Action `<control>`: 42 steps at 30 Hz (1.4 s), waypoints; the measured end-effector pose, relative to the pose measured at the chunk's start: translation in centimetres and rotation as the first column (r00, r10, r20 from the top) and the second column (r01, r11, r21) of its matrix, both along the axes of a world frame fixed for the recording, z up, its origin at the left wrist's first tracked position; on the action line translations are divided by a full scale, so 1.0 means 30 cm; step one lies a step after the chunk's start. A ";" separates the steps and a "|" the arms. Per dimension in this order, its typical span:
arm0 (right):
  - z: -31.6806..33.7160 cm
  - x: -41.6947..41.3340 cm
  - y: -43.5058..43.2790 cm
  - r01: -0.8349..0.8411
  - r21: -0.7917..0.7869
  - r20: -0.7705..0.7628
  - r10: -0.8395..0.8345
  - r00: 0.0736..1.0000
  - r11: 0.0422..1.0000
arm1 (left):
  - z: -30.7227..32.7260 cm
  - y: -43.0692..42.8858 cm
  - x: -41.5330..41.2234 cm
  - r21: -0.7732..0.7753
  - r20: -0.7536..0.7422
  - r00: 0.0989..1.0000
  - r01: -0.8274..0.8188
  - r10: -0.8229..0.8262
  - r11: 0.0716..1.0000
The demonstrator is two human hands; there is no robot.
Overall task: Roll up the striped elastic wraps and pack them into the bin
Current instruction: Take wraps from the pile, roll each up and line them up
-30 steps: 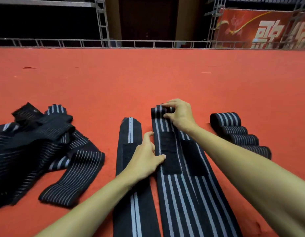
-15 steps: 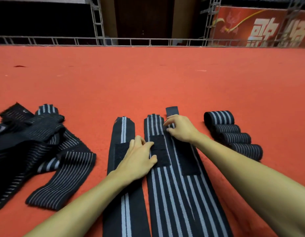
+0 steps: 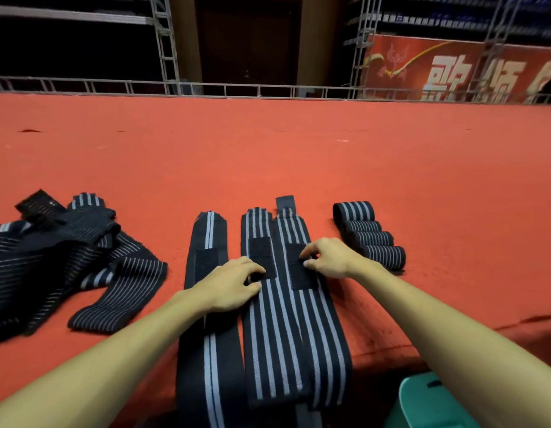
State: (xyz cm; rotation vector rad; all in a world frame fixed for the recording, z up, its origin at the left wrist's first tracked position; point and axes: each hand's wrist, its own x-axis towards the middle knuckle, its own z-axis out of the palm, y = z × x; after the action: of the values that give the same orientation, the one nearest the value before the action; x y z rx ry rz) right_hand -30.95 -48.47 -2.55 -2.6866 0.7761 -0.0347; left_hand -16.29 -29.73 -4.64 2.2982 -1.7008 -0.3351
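Three black wraps with grey stripes lie flat side by side on the red surface: the left wrap [image 3: 206,350], the middle wrap [image 3: 268,341] and the right wrap [image 3: 323,332]. My left hand [image 3: 227,285] rests on the middle wrap, fingertips at its black velcro patch. My right hand [image 3: 329,257] touches the velcro patch of the right wrap with bent fingers. Several rolled wraps [image 3: 370,236] stand in a row to the right. A corner of the green bin [image 3: 434,403] shows at the bottom right, below the surface's edge.
A tangled heap of unrolled striped wraps [image 3: 61,257] lies at the left. The red surface [image 3: 298,156] stretches far back to a metal rail [image 3: 237,88]. Its near edge runs across the bottom right.
My right hand has drawn back from the wrap's far end to its velcro patch. My left hand has slid slightly along the middle wrap. The folded far ends now lie flat.
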 end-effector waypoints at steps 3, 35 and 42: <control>0.009 0.037 -0.035 0.035 0.008 0.037 -0.035 0.999 0.999 | 0.029 -0.054 0.035 -0.006 0.020 1.000 -0.001 0.001 1.000; -0.184 0.511 -0.306 0.145 0.156 0.536 -0.207 0.819 0.977 | -0.126 -0.558 0.458 -0.564 -0.453 0.866 -0.464 0.214 0.683; -0.174 0.516 -0.300 0.170 0.134 0.432 -0.212 0.877 0.976 | -0.083 -0.541 0.429 -0.543 -0.741 0.668 -0.539 -0.066 0.644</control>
State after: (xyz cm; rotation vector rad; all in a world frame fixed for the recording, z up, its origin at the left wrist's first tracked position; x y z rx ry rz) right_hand -15.46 -57.46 -7.78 -2.3657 0.8610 -0.6245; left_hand -3.40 -45.95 -7.14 1.4459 -0.8230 -0.3288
